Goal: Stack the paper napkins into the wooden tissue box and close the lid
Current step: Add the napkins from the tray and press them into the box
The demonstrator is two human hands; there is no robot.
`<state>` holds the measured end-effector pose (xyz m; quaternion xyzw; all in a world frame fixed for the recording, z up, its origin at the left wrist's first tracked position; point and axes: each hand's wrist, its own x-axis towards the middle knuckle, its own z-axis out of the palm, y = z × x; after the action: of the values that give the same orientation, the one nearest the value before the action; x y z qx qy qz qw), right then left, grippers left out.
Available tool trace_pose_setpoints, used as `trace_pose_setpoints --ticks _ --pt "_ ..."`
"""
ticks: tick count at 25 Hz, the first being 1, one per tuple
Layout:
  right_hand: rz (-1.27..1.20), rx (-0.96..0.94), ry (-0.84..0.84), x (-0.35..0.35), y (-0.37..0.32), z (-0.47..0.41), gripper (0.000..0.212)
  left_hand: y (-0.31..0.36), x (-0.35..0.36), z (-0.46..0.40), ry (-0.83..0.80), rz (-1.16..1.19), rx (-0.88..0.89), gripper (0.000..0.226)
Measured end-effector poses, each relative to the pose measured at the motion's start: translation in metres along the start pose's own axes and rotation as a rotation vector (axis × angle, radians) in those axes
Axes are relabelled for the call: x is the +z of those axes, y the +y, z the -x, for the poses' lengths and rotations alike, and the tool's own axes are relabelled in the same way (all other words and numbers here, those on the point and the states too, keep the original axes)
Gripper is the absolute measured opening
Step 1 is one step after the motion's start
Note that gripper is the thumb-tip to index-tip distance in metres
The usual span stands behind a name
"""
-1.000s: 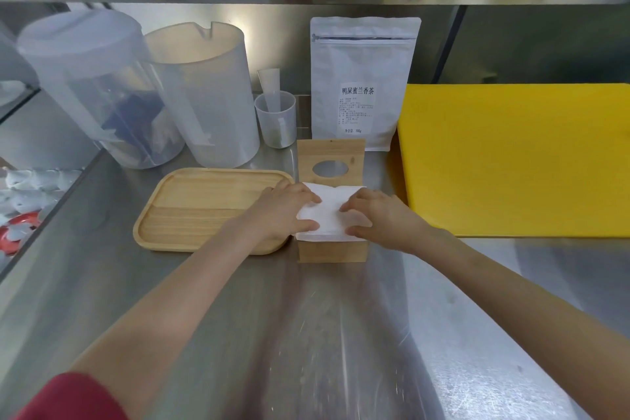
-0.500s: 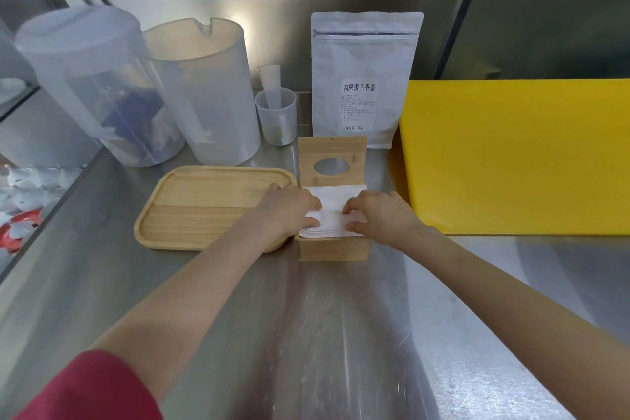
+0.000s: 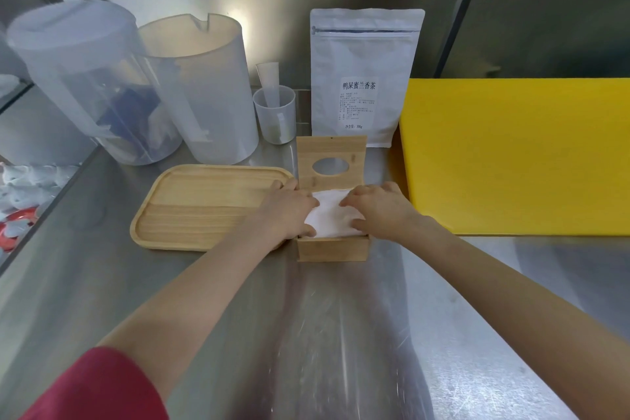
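Lower now than a second ago, the napkins sit in the box under the flat, pressing left hand and right hand, though corners riding the rim could jam the upright lid.

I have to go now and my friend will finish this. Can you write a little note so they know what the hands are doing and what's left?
Left hand: pressing on the left side of the napkins, fingers flat, not gripping.
Right hand: pressing on their right side the same way.
Napkins: inside the box, top of the pile about level with the rim.
Lid: standing open at the back of the box.
Tray: beside the box on the left, no napkins on it.
Done: napkins are in.
Left: tuck them down if needed, then close the lid.
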<state>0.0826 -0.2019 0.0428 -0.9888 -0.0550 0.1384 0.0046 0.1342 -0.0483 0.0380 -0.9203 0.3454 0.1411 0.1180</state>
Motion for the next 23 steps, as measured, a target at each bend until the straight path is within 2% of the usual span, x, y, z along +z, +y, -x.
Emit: trace_pose_setpoints --ticks 7,14,18,23 --pt "0.180 0.013 -0.154 0.010 0.002 -0.014 0.051 0.003 0.004 -0.010 -0.107 -0.084 -0.041 0.059" --pt "0.227 -0.045 -0.148 0.002 0.006 -0.017 0.056 -0.003 0.000 -0.012 -0.126 -0.103 -0.040 0.059" --pt "0.272 0.009 -0.183 0.008 0.002 -0.022 0.044 0.002 0.003 -0.018 -0.162 -0.142 -0.079 0.052" --pt "0.234 0.020 -0.168 0.010 0.002 -0.022 0.038 0.003 0.005 -0.019 -0.127 -0.109 -0.082 0.044"
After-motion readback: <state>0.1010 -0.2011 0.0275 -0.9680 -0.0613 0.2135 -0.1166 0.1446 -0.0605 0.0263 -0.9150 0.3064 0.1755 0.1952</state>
